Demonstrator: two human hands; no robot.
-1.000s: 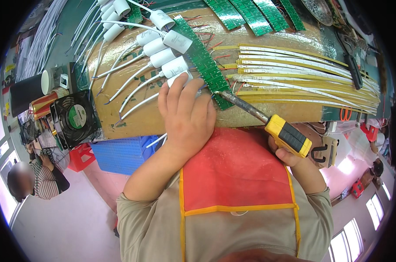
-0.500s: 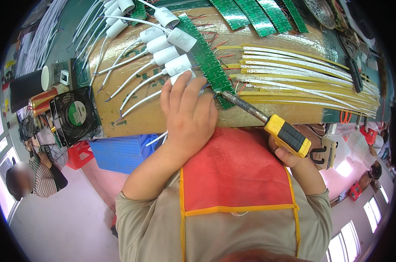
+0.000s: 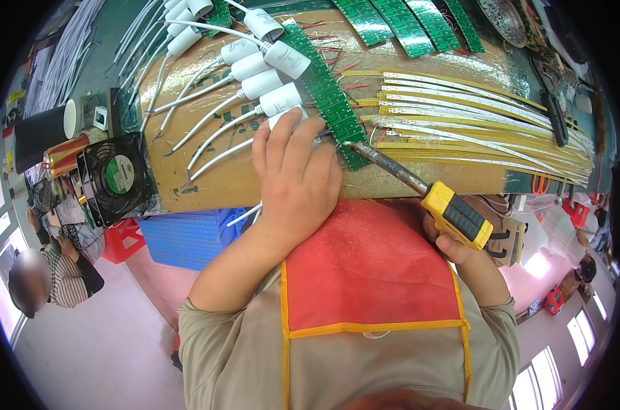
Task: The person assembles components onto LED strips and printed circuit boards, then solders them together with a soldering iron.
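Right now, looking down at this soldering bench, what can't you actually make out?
Head view only:
- The white part under the left hand: covered by the palm and fingers.
- The joint where the soldering iron meets the green circuit strip: too small to see.
- Most of the right hand: hidden behind the iron's yellow handle.
- The far bench items: bent and cut off by the fisheye rim.

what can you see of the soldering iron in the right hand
The soldering iron has a chunky yellow handle with black grip panels and a long, dull grey metal shaft. The right hand grips the handle from below. It lies slanted, tip pointing up-left, meeting the edge of the green circuit board strip beside the left hand, over the brown cardboard.
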